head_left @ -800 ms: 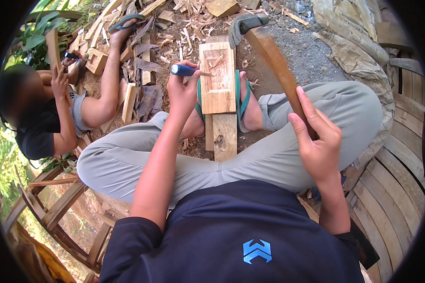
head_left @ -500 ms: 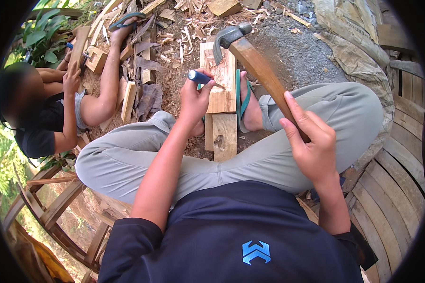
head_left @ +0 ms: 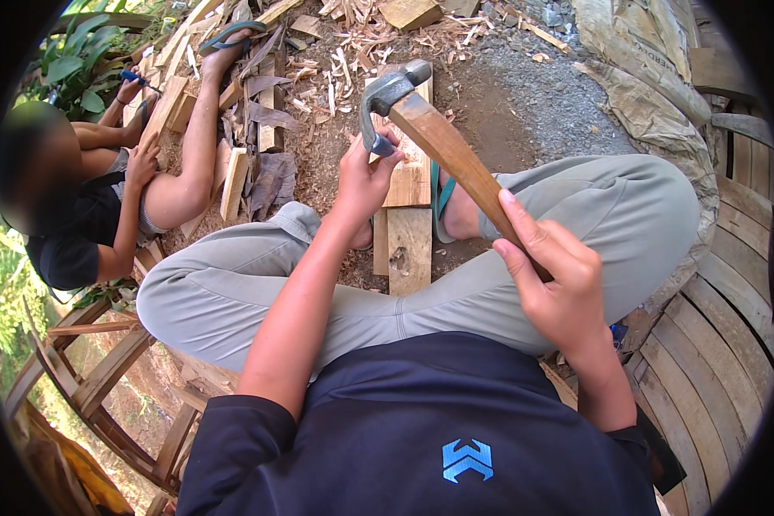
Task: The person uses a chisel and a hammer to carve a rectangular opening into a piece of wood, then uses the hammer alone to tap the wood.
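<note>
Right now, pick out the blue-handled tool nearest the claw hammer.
The tool in the wearer's left hand, beside the claw hammer; the other tool is in the co-worker's hand, upper left.

1. The hammer (head_left: 439, 133) hangs over the wood block (head_left: 408, 187), barring a straight path down to its middle.
2. The left grip (head_left: 363, 176) and blue-handled tool (head_left: 383, 146) crowd the block's left side.
3. On its right, a sandalled foot (head_left: 460, 217) stands close; bare ground (head_left: 490, 99) farther up leaves passage.
</note>
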`<control>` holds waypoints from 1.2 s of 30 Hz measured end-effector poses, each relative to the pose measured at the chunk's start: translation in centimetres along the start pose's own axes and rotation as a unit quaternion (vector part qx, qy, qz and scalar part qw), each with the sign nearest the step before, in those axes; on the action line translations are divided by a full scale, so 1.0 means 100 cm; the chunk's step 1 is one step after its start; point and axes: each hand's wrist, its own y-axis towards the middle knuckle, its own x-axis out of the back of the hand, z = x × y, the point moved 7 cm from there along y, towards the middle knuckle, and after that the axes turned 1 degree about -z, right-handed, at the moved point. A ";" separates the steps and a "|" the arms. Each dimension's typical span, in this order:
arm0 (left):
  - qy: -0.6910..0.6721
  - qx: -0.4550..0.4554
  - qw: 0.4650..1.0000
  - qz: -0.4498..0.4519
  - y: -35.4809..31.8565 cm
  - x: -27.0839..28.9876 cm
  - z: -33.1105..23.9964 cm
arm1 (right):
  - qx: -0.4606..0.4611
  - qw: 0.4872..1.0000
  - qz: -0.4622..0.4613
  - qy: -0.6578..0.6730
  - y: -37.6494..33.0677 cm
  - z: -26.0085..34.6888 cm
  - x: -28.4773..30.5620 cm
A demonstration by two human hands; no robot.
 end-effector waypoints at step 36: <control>-0.024 0.046 0.998 0.048 -0.006 -0.009 0.010 | 0.032 0.995 0.023 -0.091 -0.025 -0.005 -0.037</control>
